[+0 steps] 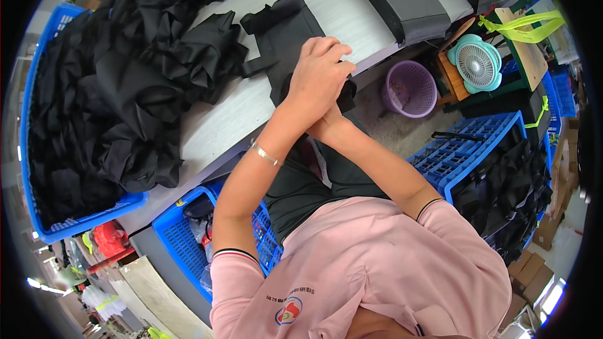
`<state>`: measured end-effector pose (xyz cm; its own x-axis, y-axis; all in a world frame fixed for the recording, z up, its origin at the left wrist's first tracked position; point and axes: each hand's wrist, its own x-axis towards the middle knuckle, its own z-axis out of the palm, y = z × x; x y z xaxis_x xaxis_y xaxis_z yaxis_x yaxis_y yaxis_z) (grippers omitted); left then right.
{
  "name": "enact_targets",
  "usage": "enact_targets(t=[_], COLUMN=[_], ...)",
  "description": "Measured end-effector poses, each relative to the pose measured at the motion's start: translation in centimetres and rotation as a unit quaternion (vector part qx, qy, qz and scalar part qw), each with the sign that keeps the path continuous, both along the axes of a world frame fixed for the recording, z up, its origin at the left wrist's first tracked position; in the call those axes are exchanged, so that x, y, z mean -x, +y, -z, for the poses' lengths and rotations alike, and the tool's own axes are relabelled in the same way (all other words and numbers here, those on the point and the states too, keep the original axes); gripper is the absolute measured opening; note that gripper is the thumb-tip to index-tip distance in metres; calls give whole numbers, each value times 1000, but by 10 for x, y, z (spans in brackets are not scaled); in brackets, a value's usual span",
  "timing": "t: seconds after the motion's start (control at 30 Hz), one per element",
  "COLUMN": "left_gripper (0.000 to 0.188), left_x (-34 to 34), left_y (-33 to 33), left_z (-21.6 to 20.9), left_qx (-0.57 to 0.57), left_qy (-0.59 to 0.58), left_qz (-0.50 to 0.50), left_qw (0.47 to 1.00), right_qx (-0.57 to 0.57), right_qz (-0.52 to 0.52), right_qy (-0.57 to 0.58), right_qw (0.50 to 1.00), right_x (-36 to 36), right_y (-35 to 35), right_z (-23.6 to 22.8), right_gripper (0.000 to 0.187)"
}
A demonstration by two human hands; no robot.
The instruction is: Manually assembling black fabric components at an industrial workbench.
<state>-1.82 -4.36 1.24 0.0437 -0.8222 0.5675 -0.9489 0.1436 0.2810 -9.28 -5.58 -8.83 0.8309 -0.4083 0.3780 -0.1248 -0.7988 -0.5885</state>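
A flat, folded black fabric piece (286, 41) with a short strap-like strip at its left side lies on the light-coloured table (217, 127), reaching the near edge. My left hand (319, 69) is over its near end, fingers bent and closed round the dark fabric, some of which shows to the right of the hand. Just below it, my right hand (328, 120) is tucked against the left palm; its fingers are hidden. To the left, a large heap of crumpled black fabric pieces (135, 81) fills a blue basket (81, 229) and spills onto the table.
Neat stacks of black fabric (402, 0) line the table's far right. Beyond the near edge stand a purple bin (411, 90) and a turquoise fan (475, 63). A blue crate (468, 150) with black pieces is at my right; another blue basket (182, 238) sits below the table.
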Motion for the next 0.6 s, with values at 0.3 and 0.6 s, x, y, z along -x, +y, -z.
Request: enact_targets(t=[0.3, 0.6], left_gripper=[13, 38], left_x=[0, -45], left_y=[39, 1], left_z=[16, 17], left_qx=[-81, -195], left_qy=[133, 162], left_qz=[71, 93], left_qw=[985, 963], right_qx=[-122, 24], right_qz=[-209, -67], right_qy=[120, 165], right_qw=[963, 984], right_x=[33, 37], right_y=[-41, -12], right_z=[16, -25], right_gripper=[42, 26])
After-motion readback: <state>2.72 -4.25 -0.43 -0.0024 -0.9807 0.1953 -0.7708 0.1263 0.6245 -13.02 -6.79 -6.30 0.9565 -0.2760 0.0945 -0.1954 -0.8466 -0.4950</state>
